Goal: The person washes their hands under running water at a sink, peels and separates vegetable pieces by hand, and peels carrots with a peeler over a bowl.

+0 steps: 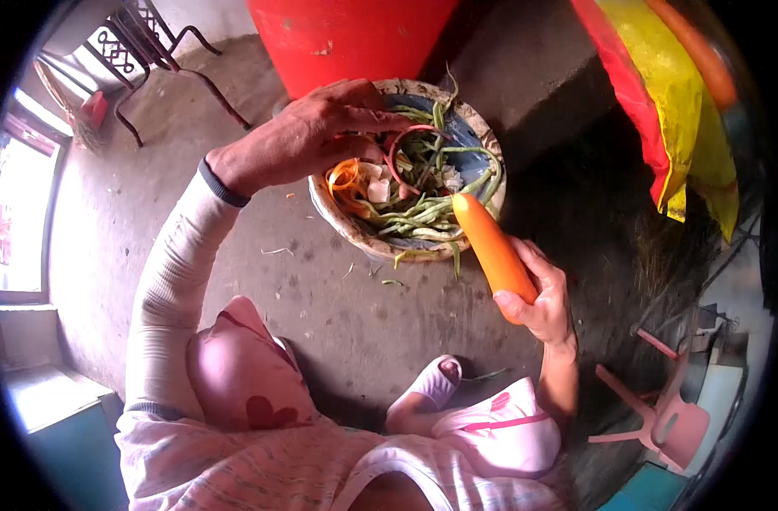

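My right hand (538,294) is wrapped round the thick lower end of a smooth orange carrot (494,251). The carrot's paler tip points up and left, over the rim of a round, stained bucket (327,213). Above the bucket's left side is my left hand (334,128), its thumb and fingers curled toward each other. A thin, red, curved thing (393,157) lies at those fingertips; its kind is unclear, and my fingers hide part of the grip. Inside the bucket are green bean pods (419,220), orange peel strips (345,177) and pale chunks (378,187).
A large red tub (346,38) stands directly behind the bucket. Red and yellow bags (662,94) hang at upper right. A pink plastic chair (674,426) is at lower right, a metal-legged stand (206,81) at upper left. Scraps dot the floor (321,298).
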Available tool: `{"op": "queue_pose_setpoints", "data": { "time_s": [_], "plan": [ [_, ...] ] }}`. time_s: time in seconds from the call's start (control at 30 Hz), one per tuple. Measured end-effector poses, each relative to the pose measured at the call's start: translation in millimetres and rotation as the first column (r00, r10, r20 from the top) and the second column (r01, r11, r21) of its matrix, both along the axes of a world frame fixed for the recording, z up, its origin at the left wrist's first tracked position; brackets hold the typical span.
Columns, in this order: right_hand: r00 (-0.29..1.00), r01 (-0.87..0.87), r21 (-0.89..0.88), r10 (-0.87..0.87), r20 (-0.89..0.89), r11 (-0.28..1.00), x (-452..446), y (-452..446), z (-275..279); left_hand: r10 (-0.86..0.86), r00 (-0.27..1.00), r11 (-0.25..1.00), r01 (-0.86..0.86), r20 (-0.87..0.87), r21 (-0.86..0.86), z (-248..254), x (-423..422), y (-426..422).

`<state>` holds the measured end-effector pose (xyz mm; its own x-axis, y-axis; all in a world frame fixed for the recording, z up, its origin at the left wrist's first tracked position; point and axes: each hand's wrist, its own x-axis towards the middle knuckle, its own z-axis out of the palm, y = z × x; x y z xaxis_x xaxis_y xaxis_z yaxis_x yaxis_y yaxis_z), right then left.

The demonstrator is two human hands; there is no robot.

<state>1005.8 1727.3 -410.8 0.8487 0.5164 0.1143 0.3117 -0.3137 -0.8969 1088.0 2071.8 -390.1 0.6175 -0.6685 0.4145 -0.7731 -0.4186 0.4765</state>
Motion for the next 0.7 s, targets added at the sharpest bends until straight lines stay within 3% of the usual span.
{"op": "queue_pose_setpoints", "data": {
  "time_s": [0.07, 0.2, 0.33, 0.37, 0.43, 0.53, 0.7],
  "plan": [
    [0.998, 0.021, -0.042, -0.019, 0.057, 0.999, 1.1, 0.1, -2.4, -0.017, 1.0, 0.999, 0.018, 0.026, -0.032, -0.6, -3.7, -7.7],
    [0.981, 0.046, -0.194, -0.008, 0.195, 0.98, -1.1, 5.1, 5.5, -0.055, 0.977, 0.994, 0.036, 0.205, 0.098, 8.3, -14.5, -25.0],
    [0.941, 0.092, -0.217, -0.014, 0.338, 0.972, -3.2, 5.8, 6.3, -0.077, 0.996, 0.996, 0.074, 0.046, 0.053, -8.0, 0.9, -10.9],
    [0.935, 0.097, -0.211, -0.017, 0.353, 0.973, -3.5, 4.7, 6.9, -0.091, 0.989, 0.985, 0.072, 0.117, 0.158, -15.5, 11.5, -1.1],
    [0.922, 0.099, -0.202, -0.013, 0.387, 0.974, -3.9, 4.5, 9.3, -0.015, 0.989, 0.997, 0.003, 0.147, 0.083, -17.6, 11.0, 3.2],
    [0.927, 0.138, -0.223, -0.047, 0.371, 0.965, -7.6, 7.5, 9.2, -0.02, 0.997, 0.999, 0.018, -0.07, -0.028, -5.0, -4.6, -2.0],
    [0.919, 0.125, -0.207, -0.034, 0.393, 0.97, -8.7, 12.4, 3.6, -0.137, 0.982, 0.987, 0.126, -0.129, -0.096, 8.8, -15.2, -19.7]
  ]
}}
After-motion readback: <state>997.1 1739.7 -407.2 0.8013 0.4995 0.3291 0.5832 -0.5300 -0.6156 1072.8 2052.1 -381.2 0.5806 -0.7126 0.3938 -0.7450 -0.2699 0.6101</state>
